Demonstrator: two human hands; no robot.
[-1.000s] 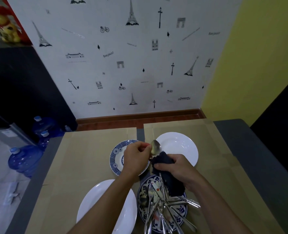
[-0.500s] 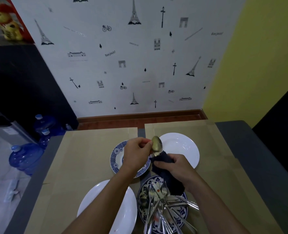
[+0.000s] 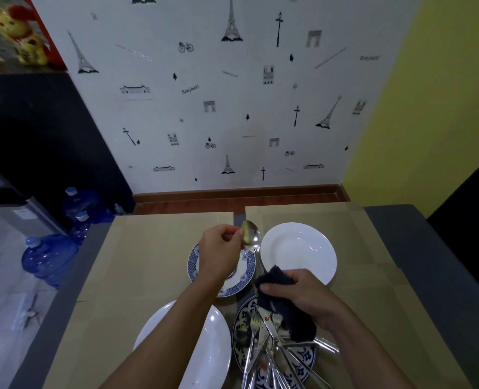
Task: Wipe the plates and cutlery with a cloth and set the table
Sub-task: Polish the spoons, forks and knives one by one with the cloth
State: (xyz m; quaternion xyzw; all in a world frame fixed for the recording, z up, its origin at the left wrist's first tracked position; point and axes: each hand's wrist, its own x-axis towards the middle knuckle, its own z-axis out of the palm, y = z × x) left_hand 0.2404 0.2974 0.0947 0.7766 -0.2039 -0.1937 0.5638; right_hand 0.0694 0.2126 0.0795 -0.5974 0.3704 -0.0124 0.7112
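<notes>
My left hand (image 3: 221, 249) pinches the bowl of a metal spoon (image 3: 251, 237) above the table. The spoon's handle runs down into a dark cloth (image 3: 284, 304) that my right hand (image 3: 302, 294) grips around it. Under the left hand lies a blue-patterned plate (image 3: 246, 272). A white plate (image 3: 298, 252) sits to its right, another white plate (image 3: 193, 349) near the front. A second blue-patterned plate (image 3: 305, 360) at the front holds several forks, spoons and knives (image 3: 266, 346).
Brown paper sheets (image 3: 148, 262) cover the grey table (image 3: 434, 248). Blue water bottles (image 3: 47, 259) stand on the floor at the left. A patterned wall rises just behind the table.
My right hand with the cloth has slid down the spoon's handle, away from the bowl, exposing more of the handle. My left hand keeps its pinch on the bowl.
</notes>
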